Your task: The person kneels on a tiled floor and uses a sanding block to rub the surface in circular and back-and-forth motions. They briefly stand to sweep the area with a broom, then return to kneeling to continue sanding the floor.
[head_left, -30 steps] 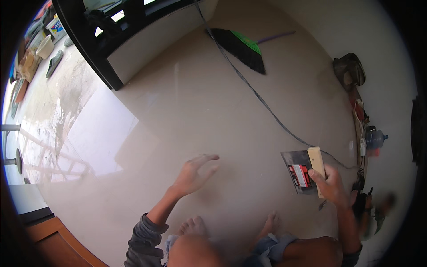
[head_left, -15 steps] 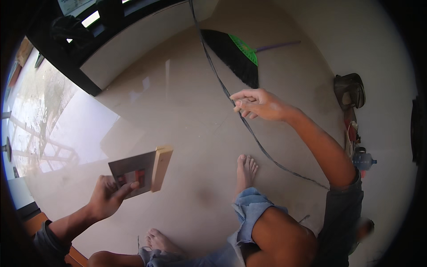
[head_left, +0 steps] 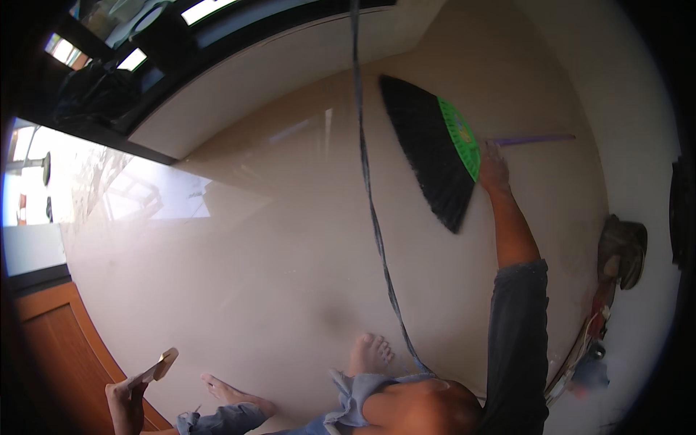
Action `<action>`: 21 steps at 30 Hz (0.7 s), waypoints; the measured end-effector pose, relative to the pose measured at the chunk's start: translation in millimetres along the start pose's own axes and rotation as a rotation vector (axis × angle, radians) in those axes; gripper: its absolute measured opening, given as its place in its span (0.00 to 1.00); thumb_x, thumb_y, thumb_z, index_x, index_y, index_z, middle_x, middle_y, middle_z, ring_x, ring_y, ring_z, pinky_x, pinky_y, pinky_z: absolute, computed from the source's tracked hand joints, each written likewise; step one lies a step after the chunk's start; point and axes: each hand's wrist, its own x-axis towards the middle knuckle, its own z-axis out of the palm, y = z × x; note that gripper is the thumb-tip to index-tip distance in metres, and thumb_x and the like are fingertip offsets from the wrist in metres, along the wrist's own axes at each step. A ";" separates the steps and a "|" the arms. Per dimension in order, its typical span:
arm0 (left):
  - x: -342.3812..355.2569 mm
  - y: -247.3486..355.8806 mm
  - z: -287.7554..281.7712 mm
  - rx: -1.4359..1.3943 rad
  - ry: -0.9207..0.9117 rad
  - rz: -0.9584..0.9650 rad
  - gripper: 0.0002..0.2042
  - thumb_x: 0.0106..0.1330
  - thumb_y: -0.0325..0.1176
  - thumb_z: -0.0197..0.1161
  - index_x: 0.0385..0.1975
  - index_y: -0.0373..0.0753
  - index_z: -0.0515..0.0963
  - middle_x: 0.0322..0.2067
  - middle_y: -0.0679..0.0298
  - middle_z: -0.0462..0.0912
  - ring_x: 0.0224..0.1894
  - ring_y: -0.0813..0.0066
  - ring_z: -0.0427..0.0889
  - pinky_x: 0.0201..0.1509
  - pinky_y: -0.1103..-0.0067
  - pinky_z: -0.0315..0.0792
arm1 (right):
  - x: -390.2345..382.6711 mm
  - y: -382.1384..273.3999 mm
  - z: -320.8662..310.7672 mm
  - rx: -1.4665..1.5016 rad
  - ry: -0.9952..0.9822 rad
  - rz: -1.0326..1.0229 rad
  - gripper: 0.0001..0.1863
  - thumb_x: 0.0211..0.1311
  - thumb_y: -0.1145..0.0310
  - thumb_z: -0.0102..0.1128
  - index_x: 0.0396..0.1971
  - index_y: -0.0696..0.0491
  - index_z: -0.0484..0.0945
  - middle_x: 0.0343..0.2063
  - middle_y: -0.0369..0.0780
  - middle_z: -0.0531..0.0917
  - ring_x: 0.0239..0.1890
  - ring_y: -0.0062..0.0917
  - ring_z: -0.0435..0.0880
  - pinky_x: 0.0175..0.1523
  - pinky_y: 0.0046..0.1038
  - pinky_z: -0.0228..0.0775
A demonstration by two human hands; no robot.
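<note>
Low at the left, my left hand (head_left: 127, 406) is closed around a flat scraper (head_left: 139, 378) with a pale wooden strip (head_left: 165, 364) along one edge. The scraper is seen nearly edge-on. My right hand (head_left: 495, 168) is stretched far forward to a broom (head_left: 429, 156), where its green head meets the purple handle (head_left: 536, 138). The broom lies on the floor with its black bristles fanned to the left. My right fingers are at the handle's base, but blur hides whether they are closed around it.
A dark twisted cord (head_left: 368, 192) hangs down across the view toward my bent knee. A dark bag (head_left: 621, 250) and a blurred blue bottle (head_left: 589, 375) stand by the right wall. An orange-brown wooden panel (head_left: 61, 333) is at the left, and a black-framed opening (head_left: 109, 156) lies beyond it.
My right hand has gone from beside the cord to the broom. My left hand has lowered with the scraper, which has turned edge-on. The whole view has shifted.
</note>
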 end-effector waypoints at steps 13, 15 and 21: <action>80.6 81.7 16.1 -0.028 0.152 0.481 0.17 0.52 0.21 0.70 0.44 0.40 0.90 0.43 0.58 0.94 0.49 0.58 0.94 0.52 0.69 0.89 | -115.6 139.1 -2.8 -0.207 0.025 -0.082 0.26 0.69 0.78 0.59 0.67 0.51 0.76 0.67 0.47 0.78 0.69 0.45 0.78 0.74 0.45 0.72; 89.2 81.4 8.9 0.038 0.097 0.590 0.21 0.49 0.23 0.72 0.47 0.40 0.89 0.46 0.58 0.94 0.51 0.57 0.94 0.54 0.68 0.88 | -168.4 163.5 -22.5 -0.180 0.048 -0.081 0.26 0.69 0.79 0.58 0.67 0.53 0.75 0.67 0.48 0.78 0.69 0.46 0.78 0.73 0.46 0.72; 68.0 113.2 -22.6 -0.025 0.015 0.561 0.18 0.55 0.21 0.68 0.46 0.39 0.90 0.46 0.59 0.94 0.51 0.61 0.94 0.52 0.69 0.89 | -295.0 151.0 -65.2 0.051 0.105 0.012 0.28 0.73 0.72 0.61 0.72 0.55 0.72 0.68 0.49 0.77 0.71 0.48 0.75 0.74 0.45 0.70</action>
